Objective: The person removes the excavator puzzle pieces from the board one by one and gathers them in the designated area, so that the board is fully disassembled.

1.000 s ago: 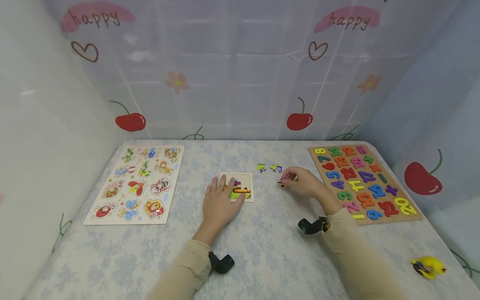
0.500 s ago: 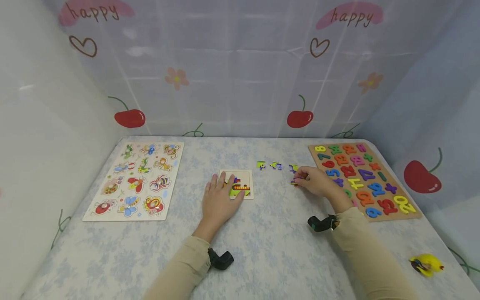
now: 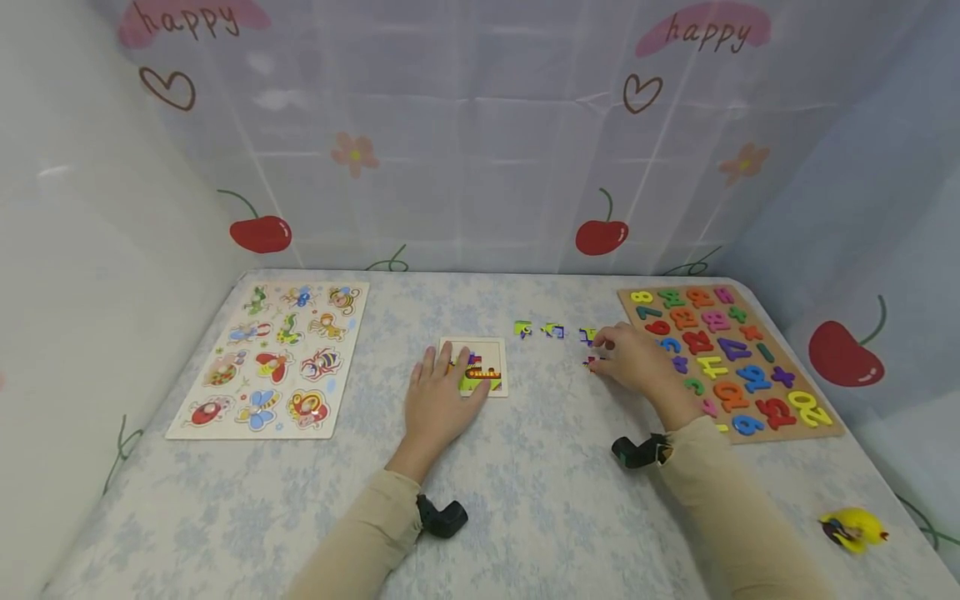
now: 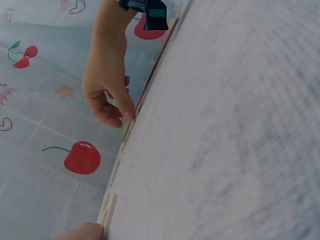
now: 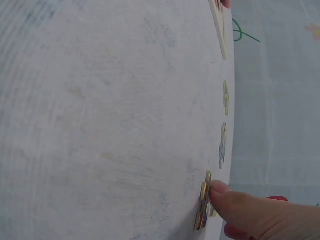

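My left hand point(image 3: 441, 407) rests with fingers spread on a small square wooden jigsaw board point(image 3: 504, 368), partly filled with a colourful picture. The fingers cover the board's left side. To the right, my right hand point(image 3: 639, 365) is low over the table, index finger and thumb apart. Its thumb point(image 5: 222, 195) touches a dark-and-yellow jigsaw piece point(image 5: 201, 220) lying on the tabletop. Beyond that lies a green jigsaw piece point(image 3: 587, 335), near the index finger. Two more jigsaw pieces, one green point(image 3: 522, 330) and one green and purple point(image 3: 553, 331), lie in line with it.
An insect picture board point(image 3: 341, 406) lies at the left. A brown number board point(image 3: 817, 433) lies at the right, partly under my right forearm. A yellow toy duck point(image 3: 855, 529) is near the right front edge. A printed curtain point(image 3: 465, 167) stands behind the table.
My right hand has carried a jigsaw piece rightward to the end of the row, and its finger and thumb have parted there. My left hand stays on the board.
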`<action>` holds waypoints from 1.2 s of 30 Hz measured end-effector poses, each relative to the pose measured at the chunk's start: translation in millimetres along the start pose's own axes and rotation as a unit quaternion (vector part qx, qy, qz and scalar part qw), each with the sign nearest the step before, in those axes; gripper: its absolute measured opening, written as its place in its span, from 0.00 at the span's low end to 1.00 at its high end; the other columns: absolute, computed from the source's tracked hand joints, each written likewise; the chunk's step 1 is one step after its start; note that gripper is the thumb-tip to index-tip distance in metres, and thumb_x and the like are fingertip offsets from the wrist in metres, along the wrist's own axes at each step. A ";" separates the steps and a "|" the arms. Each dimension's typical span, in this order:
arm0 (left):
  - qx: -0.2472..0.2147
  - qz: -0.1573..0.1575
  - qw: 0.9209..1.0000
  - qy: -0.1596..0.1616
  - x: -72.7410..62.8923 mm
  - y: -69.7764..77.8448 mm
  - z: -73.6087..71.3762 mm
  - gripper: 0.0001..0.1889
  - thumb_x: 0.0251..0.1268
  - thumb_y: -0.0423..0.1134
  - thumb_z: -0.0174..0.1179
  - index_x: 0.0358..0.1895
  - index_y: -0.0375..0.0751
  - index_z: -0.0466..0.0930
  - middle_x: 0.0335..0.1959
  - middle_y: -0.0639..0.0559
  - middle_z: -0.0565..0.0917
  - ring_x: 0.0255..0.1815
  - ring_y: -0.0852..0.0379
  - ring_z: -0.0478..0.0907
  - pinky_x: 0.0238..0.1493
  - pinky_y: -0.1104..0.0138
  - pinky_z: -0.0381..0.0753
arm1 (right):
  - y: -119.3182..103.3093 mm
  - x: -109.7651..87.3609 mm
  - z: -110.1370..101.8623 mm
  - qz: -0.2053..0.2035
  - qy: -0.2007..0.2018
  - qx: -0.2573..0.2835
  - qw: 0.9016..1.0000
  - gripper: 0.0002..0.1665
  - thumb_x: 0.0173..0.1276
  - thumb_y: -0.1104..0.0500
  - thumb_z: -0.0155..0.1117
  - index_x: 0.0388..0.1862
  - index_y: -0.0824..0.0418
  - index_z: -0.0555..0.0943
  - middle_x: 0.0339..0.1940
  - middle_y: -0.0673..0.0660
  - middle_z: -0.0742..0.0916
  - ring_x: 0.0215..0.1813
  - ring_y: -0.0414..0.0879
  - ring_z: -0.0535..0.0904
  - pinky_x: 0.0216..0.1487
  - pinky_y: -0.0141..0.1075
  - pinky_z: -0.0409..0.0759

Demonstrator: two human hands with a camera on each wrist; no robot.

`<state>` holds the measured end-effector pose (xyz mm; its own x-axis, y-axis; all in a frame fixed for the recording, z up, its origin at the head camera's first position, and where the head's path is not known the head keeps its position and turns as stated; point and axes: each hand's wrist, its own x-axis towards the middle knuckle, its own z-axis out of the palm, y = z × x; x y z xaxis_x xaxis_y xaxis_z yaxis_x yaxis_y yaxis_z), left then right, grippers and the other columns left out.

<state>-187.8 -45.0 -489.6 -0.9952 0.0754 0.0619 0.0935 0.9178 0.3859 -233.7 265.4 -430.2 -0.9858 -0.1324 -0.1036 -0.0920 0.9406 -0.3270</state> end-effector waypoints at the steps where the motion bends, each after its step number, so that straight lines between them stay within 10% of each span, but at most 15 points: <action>1: 0.000 0.000 1.000 0.002 -0.2 -0.2 -0.3 0.40 0.67 0.71 0.45 0.78 0.58 0.58 0.81 0.49 0.54 0.83 0.44 0.44 0.81 0.48 0.46 | -1.3 0.2 0.7 0.000 0.005 0.005 1.000 0.18 0.64 0.50 0.72 0.48 0.56 0.83 0.47 0.59 0.83 0.47 0.53 0.78 0.46 0.48 0.79; 14: -0.006 -0.020 1.000 0.015 -5.4 0.0 -4.3 0.41 0.66 0.68 0.48 0.78 0.53 0.58 0.81 0.47 0.53 0.83 0.43 0.43 0.81 0.46 0.44 | -50.9 8.9 26.0 -0.049 0.017 0.138 0.989 0.15 0.71 0.53 0.64 0.54 0.55 0.83 0.42 0.54 0.83 0.39 0.49 0.74 0.40 0.40 0.74; 36: 0.012 -0.033 0.999 0.018 -7.9 -7.0 -7.6 0.33 0.73 0.63 0.43 0.77 0.56 0.60 0.80 0.48 0.58 0.83 0.42 0.46 0.80 0.44 0.46 | -132.8 34.7 73.9 -0.157 -0.012 0.126 0.980 0.20 0.71 0.51 0.64 0.58 0.56 0.83 0.33 0.51 0.81 0.33 0.43 0.72 0.34 0.34 0.71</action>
<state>-180.4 -55.0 -485.8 -0.9975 0.0017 0.0702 0.0275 0.9292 0.3687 -245.2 112.8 -459.8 -0.9108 -0.4125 0.0169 -0.3483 0.7458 -0.5679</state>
